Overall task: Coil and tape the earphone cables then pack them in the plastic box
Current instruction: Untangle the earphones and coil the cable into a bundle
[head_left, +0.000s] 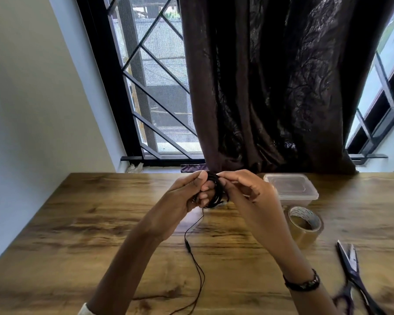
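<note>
Right now the black earphone cable (215,192) sits as a tight coil held up above the wooden table (77,223), wound around the fingers of the left hand (187,196), whose thumb presses on top of the loops. The right hand (243,189) meets it from the other side, its fingertips pinching the coil's upper edge. A loose tail of cable hangs from the coil, passes a small inline piece and splits into two strands trailing over the table toward the near edge. Just beyond the right hand stands the clear plastic box (292,188) with its lid on. Near it, closer to the person, lies a roll of clear tape (305,225), and scissors (353,271) lie further right. A dark bracelet (303,283) circles the right wrist.
</note>
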Demonstrator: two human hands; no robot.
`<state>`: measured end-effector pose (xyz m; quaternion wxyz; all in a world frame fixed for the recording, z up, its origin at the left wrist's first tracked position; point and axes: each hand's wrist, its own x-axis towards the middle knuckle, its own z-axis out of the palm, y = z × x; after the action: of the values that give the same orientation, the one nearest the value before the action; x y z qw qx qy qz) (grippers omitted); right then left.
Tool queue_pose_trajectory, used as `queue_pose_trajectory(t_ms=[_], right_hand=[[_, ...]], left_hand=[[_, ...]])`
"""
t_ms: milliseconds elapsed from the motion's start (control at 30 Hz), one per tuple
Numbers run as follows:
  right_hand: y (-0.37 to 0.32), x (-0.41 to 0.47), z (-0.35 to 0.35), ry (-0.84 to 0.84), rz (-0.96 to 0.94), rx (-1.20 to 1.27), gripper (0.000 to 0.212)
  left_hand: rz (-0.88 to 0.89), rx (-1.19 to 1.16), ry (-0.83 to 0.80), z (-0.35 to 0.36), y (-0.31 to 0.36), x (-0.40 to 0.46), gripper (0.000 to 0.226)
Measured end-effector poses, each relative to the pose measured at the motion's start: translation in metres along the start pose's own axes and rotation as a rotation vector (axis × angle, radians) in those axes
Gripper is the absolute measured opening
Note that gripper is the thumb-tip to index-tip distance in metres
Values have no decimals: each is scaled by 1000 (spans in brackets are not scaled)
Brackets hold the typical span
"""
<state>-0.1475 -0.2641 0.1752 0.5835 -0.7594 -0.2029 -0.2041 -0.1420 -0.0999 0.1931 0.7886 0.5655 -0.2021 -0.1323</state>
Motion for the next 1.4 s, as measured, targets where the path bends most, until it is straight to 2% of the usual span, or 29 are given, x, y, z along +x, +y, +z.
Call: queue_pose_trajectory(t_ms=[167,300,433,600,733,867,1133,1400], right_hand=[[0,-5,1,-42,41,75,23],[-4,-9,2,-106,80,226,28],[-5,-9,8,-84,70,239,34],[-4,-12,11,-53,75,286,28],[-4,-13,12,-41,91,262,25],[-4,-16,15,15,96,229,17],[3,-21,20,142,76,39,14],[5,-23,20,150,235,130,19]], left_hand=[[54,149,-40,0,1,-3,25],[73,209,-38,1,2,-3,34],[64,224,-11,0,2,-3,36],[54,272,25,-2,2,-5,35],[73,342,32,-2,1,-5,31],[125,517,66,-1,-3,-3,37],[168,767,149,2,-21,-4,34],[151,822,206,7,-29,-6,31]])
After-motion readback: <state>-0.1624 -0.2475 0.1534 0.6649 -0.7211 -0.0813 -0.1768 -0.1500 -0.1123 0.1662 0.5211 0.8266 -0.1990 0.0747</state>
